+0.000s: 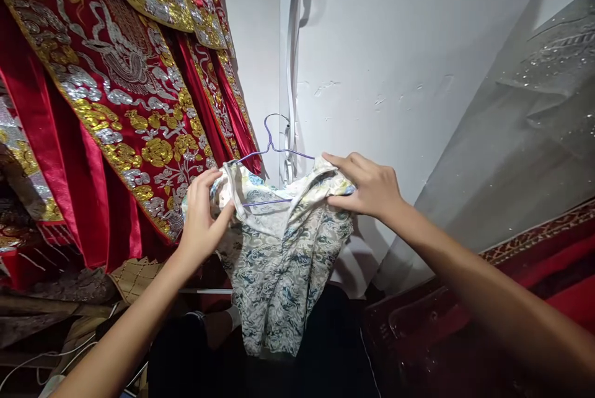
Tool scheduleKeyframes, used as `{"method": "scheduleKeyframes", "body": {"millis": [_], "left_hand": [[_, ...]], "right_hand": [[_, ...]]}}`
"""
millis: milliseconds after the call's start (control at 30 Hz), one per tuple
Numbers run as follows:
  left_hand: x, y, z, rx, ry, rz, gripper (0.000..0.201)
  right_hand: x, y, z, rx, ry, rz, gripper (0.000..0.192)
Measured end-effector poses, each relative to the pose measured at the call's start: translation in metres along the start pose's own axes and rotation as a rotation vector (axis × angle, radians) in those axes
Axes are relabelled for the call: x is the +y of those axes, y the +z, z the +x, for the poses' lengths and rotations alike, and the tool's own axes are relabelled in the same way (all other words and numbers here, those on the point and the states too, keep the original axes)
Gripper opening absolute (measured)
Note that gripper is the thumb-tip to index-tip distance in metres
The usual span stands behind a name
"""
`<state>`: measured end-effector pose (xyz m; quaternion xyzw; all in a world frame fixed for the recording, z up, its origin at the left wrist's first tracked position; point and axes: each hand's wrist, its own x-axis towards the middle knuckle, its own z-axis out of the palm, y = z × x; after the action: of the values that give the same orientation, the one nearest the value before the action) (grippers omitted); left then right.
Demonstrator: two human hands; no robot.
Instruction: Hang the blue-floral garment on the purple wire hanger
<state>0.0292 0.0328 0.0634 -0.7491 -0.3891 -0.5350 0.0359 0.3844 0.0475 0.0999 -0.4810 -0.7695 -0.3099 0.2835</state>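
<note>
A pale brocade garment (279,261) with a blue-green cloud pattern hangs on a thin purple wire hanger (274,147), and everything here is easiest to place from that hanger. The left hand (202,218) is closed around the garment's shoulder at the hanger's left end, with the fingers curled over the cloth edge. The right hand (367,187) pinches the other shoulder at the hanger's right end, thumb below and fingers on top, so the cloth is stretched across the wire and cannot slide off. The hanger's hook stands up in front of a white wall (395,44); whether it hangs on anything, I cannot tell. Left of the hanger hang red robes (116,94) with gold and silver embroidery. Right of it, near the wall, hangs a grey glittering fabric (525,137).
</note>
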Motion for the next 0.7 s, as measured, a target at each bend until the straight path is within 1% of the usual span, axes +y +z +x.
{"method": "scheduleKeyframes", "body": {"millis": [67, 133, 233, 300, 333, 400, 433, 467, 533, 600, 667, 700], "left_hand": [[-0.004, 0.008, -0.007, 0.022, 0.001, 0.04, 0.053], [-0.007, 0.015, -0.01, 0.037, -0.047, 0.05, 0.061], [-0.006, 0.025, -0.005, 0.053, -0.122, 0.064, 0.07], [-0.003, 0.03, 0.001, 0.053, -0.155, 0.075, 0.064], [0.0, 0.033, 0.004, 0.04, -0.166, 0.058, 0.054], [0.006, 0.039, 0.008, -0.028, -0.178, -0.042, 0.028], [0.009, 0.042, 0.009, -0.071, -0.185, -0.115, 0.019], [0.013, 0.046, 0.008, -0.108, -0.197, -0.193, 0.014], [0.02, 0.055, 0.004, -0.141, -0.242, -0.359, 0.012], [0.026, 0.065, -0.003, -0.137, -0.303, -0.526, 0.012], [0.028, 0.075, -0.011, -0.133, -0.367, -0.664, 0.014], [0.028, 0.078, -0.016, -0.132, -0.397, -0.712, 0.015]], "right_hand": [[-0.004, 0.001, 0.003, 0.016, 0.029, -0.003, 0.073], [-0.006, 0.002, 0.006, 0.026, 0.053, -0.009, 0.074], [-0.008, 0.001, 0.001, 0.043, 0.079, -0.021, 0.072], [-0.01, -0.001, -0.01, 0.06, 0.115, -0.035, 0.071], [-0.011, -0.003, -0.018, 0.067, 0.14, -0.04, 0.071], [-0.015, -0.004, -0.034, 0.057, 0.187, -0.037, 0.072], [-0.017, -0.004, -0.041, 0.033, 0.206, -0.027, 0.073], [-0.019, -0.004, -0.047, 0.002, 0.22, -0.014, 0.075], [-0.025, -0.002, -0.055, -0.06, 0.217, 0.026, 0.079], [-0.033, 0.001, -0.059, -0.098, 0.183, 0.096, 0.083], [-0.048, 0.007, -0.065, -0.106, 0.166, 0.225, 0.083], [-0.058, 0.012, -0.069, -0.086, 0.19, 0.319, 0.079]]}}
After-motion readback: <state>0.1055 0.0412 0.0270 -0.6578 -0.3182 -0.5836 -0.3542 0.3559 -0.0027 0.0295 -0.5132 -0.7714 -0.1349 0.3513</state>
